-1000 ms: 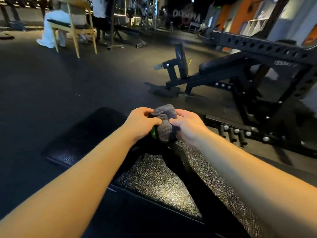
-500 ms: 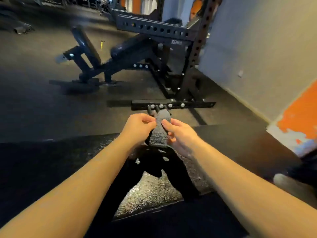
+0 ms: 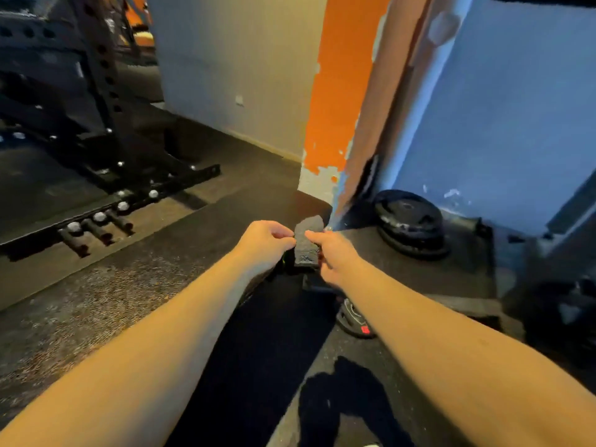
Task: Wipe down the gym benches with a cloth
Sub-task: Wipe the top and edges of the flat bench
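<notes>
Two bare forearms (image 3: 180, 343) reach in from the bottom corners of the frame and meet at its middle, over a dark surface too blurred and shadowed for me to say whether it is a bench pad or floor matting. The left hand (image 3: 266, 241) is curled, its thumb and forefinger pinching the left edge of a grey cloth (image 3: 306, 245). The right hand (image 3: 333, 256) pinches the cloth's other edge near the top, with the remaining fingers tucked in below. The cloth stands upright between the two hands as a narrow folded strip, lifted clear of everything under it. Just below the right wrist a small weight plate (image 3: 354, 319) with a red mark lies flat. Further off, at centre right, a stack of black weight plates (image 3: 409, 221) sits on a low dark platform (image 3: 467, 272) against a blue wall (image 3: 503, 117). On the left, short pegs (image 3: 96, 225) with silver caps stick out from the base of a black rack (image 3: 100, 91) drilled with holes, which fills the upper left. Beyond the hands an orange pillar (image 3: 338, 91) with chipped paint rises to the top edge, beside a pale wall (image 3: 232, 59).
</notes>
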Tool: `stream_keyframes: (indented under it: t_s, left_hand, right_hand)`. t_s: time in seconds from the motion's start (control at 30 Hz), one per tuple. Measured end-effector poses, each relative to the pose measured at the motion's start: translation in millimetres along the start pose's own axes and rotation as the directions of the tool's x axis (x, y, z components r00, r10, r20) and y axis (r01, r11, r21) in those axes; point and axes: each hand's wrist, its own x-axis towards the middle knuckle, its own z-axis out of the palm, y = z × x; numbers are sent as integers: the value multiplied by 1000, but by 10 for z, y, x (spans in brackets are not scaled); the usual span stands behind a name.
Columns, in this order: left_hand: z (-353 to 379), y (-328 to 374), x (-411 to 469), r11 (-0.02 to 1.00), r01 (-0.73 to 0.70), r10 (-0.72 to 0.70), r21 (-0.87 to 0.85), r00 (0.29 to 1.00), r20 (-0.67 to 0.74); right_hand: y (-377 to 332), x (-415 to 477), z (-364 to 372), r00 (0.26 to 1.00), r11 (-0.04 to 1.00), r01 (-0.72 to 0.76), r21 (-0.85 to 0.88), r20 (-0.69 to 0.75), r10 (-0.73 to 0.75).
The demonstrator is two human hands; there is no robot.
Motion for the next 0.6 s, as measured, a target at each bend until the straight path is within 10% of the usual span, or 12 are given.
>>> stream_keyframes:
  t_s: [0.6]
  left_hand:
    - [1209,7,1916,832,89,-116,547,993,13]
  right_hand:
    - [317,1862,-862,908,851,60,522,-384,171]
